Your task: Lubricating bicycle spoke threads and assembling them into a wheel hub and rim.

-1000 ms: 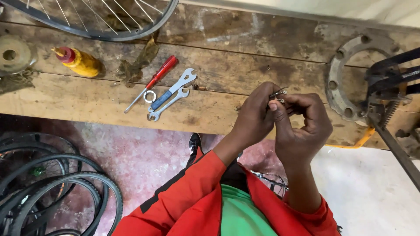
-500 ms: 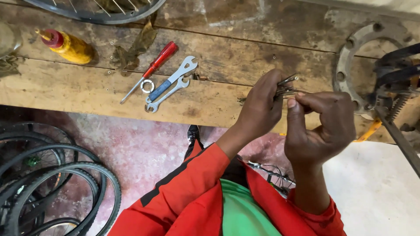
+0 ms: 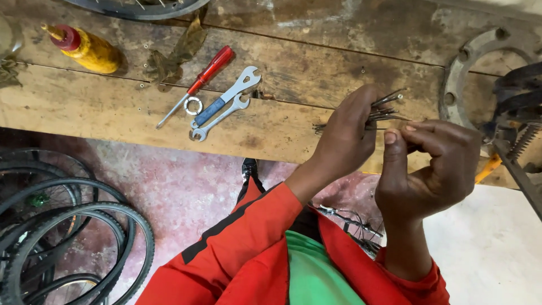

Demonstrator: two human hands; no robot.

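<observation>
While the left hand (image 3: 344, 135) clamped a bundle of thin spokes (image 3: 381, 110) above the workbench (image 3: 113, 107) edge, the right hand (image 3: 432, 169) pinched one; light, stiff, slippery wires, probably best gripped mid-length.

A wooden workbench (image 3: 316, 62) runs across the top of the view, from nine o'clock to three o'clock. On it at ten o'clock lies a squeeze bottle (image 3: 90, 49), with a crumpled rag (image 3: 172, 56) just beside it toward eleven. A screwdriver (image 3: 200, 82) lies slantwise next to the rag, a small ring (image 3: 193, 105) touching its shaft, and two flat wrenches (image 3: 226, 104) lie side by side just right of it. At twelve o'clock a wheel rim (image 3: 141, 7) crosses the bench's far edge. At two o'clock a metal ring plate (image 3: 460, 73) rests on the bench. Both hands are raised over the bench's near edge at the centre right, the left hand (image 3: 344, 135) holding a bundle of spokes (image 3: 381, 110), the right hand (image 3: 432, 169) just beside it toward three. On the floor at eight o'clock lie stacked tyres (image 3: 68, 237).
</observation>
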